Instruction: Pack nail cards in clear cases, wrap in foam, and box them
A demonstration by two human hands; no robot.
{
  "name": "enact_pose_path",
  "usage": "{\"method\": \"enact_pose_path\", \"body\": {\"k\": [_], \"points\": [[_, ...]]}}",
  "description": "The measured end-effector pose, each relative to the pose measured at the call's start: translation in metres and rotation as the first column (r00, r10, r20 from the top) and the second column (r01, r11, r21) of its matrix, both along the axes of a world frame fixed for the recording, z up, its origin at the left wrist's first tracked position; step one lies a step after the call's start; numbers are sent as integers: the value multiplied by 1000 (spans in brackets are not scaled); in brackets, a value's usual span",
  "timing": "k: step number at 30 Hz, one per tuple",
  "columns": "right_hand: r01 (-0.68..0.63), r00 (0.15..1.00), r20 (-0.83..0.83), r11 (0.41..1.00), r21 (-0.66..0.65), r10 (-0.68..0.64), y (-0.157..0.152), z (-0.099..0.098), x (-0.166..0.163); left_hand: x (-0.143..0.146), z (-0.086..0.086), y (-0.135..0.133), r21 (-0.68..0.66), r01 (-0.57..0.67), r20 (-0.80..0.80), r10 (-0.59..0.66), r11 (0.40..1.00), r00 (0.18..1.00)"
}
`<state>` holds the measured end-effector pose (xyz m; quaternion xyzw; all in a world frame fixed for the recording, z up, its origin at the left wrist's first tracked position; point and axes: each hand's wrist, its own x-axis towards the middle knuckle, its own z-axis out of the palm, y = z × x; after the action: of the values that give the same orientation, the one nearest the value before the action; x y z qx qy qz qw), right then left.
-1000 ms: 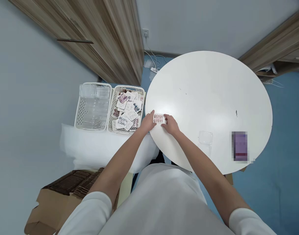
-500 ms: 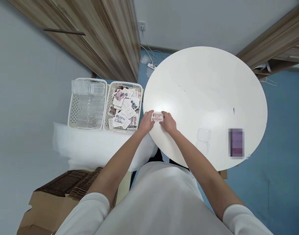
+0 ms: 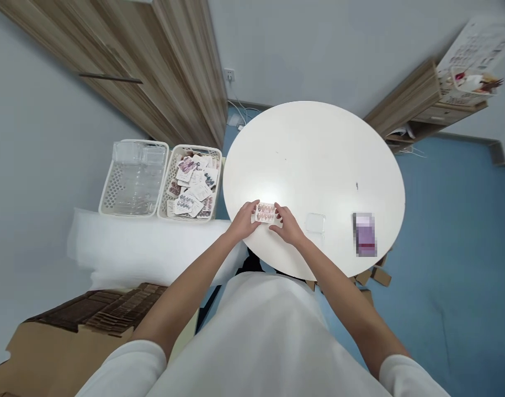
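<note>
Nail card (image 3: 266, 212): a small card bearing rows of pinkish false nails, at the near edge of the round white table (image 3: 318, 154), at about 7 o'clock on the tabletop. Whether it rests on the surface or is lifted just clear of it cannot be told.

Left hand (image 3: 243, 220): fingers curled about the card's left end, at 9 o'clock from the card, pinching it.

Right hand (image 3: 288, 227): fingers closed on the card's right end, at about 4 o'clock from the card, thumb side toward it. Both hands thus grasp the one card between them.

Clear plastic case (image 3: 315, 223): lies flat on the table just beside the right hand, at 3 o'clock from the card and apart from it.

Blurred purple item (image 3: 365, 234): on the table farther out at 3 o'clock, near the rim; its nature cannot be told.

Basket of cards (image 3: 169, 205): a white perforated basket off the table at 9 to 10 o'clock from the card, heaped with similar nail cards.

Basket of clear cases (image 3: 111, 184): touching the first basket on its far left side, holding transparent cases.

White padding (image 3: 144, 251): beneath and in front of both baskets.

Cardboard box (image 3: 62, 342): at 8 o'clock, near the left elbow.
</note>
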<state>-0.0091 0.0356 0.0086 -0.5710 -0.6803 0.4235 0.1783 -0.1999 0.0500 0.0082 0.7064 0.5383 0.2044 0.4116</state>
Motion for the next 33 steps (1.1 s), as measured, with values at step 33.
{"method": "enact_pose_path", "body": {"k": [33], "points": [[-32, 957, 289, 997, 67, 11, -86, -50, 177, 182, -21, -76, -33, 182, -525, -172, 983, 833]]}}
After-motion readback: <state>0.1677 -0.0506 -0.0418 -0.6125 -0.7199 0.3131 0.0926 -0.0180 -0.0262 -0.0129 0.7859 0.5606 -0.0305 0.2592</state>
